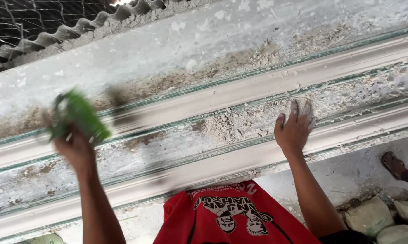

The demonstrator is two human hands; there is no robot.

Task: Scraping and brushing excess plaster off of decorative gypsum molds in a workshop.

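Observation:
My left hand [76, 150] grips a green scoop-like tool [79, 116], blurred with motion, above the long white moulded strip [222, 97] on the workbench. My right hand [295, 129] rests flat, fingers spread, on crumbly grey-white plaster debris [240, 124] in the channel between two moulded ridges. Both hands are dusted with white powder. A nearer white moulded strip [204, 165] runs parallel below my hands.
A grey dusty slab [168, 49] lies beyond the strips, with a corrugated sheet edge and wire mesh [41, 22] at top left. A red printed shirt [231, 217] shows below. Filled sacks [380, 219] and another person's sandalled foot [393, 163] are at bottom right.

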